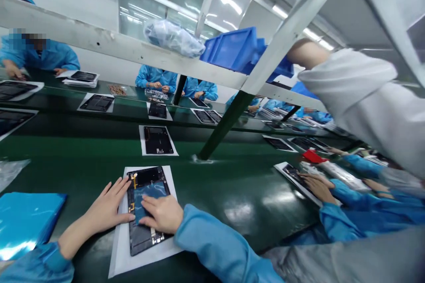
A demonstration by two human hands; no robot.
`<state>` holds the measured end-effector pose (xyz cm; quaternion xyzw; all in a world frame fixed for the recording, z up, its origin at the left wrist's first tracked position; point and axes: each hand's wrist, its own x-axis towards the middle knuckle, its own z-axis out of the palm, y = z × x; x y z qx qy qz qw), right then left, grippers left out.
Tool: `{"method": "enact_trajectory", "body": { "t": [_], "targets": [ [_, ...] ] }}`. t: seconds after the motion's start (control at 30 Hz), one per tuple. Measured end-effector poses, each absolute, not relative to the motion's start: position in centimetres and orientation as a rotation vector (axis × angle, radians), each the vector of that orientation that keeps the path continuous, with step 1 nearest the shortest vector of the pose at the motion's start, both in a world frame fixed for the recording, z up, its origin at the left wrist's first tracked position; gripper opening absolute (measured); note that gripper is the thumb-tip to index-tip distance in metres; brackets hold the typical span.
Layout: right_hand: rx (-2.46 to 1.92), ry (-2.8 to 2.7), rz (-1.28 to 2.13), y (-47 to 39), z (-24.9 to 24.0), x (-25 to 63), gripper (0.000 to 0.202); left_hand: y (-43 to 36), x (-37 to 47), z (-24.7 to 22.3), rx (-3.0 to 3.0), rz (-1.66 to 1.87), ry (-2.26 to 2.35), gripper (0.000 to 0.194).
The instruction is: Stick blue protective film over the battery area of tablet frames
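Observation:
A tablet with its inside exposed (142, 238) lies on a white sheet (121, 256) in front of me. Across its middle is a piece of blue film (152, 190). My left hand (108, 210) rests at the tablet's left edge, fingers spread and thumb reaching onto the frame. On the film, my right hand (164, 214) presses with bent fingers, its thumb and forefinger apart. Gold-coloured flex strips show along the tablet's left side, next to my left fingertips. Part of the film is hidden under my right hand.
A stack of blue film sheets (29, 223) lies at the left. Another opened tablet (157, 140) sits further up the green bench, near a post (226, 126). Co-workers' hands (317, 185) handle a tablet at the right. A white-sleeved arm (361, 93) reaches to blue bins (232, 48) overhead.

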<state>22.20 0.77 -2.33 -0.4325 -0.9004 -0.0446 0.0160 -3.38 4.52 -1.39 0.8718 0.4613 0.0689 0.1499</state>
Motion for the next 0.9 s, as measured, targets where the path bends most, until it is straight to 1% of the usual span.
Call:
{"method": "enact_trajectory", "body": {
  "t": [0.13,0.33,0.5,0.6,0.67,0.73,0.83,0.9],
  "targets": [
    [-1.273,-2.843,-0.100,0.6,-2.7,22.7,0.062,4.6,-3.3,-1.5,2.500,0.212,1.301,0.089],
    [-1.449,-2.711,-0.169,0.4,-2.7,24.5,0.062,4.6,-2.9,-2.8,2.551,0.277,1.400,0.089],
    [-1.444,-2.704,-0.161,-1.1,-3.2,26.2,0.057,4.7,-3.3,-2.5,2.526,0.249,1.361,0.093],
    [-1.517,-2.633,-0.203,-0.3,-2.7,26.5,0.053,5.0,-3.6,-2.4,2.528,0.273,1.316,0.091],
    [-1.542,-2.601,-0.207,-0.3,-2.4,26.4,0.054,5.0,-3.7,-2.5,2.545,0.319,1.344,0.090],
    [-1.525,-2.605,-0.163,-1.4,-2.3,26.5,0.054,4.7,-3.8,-2.3,2.564,0.331,1.323,0.090],
    [-1.462,-2.628,-0.021,-4.2,-2.4,27.1,0.048,4.4,-3.7,-1.6,2.567,0.297,1.201,0.090],
    [-1.441,-2.619,0.085,-4.9,-2.6,27.9,0.044,4.6,-3.5,-1.4,2.545,0.196,1.197,0.098]
  ]
}}
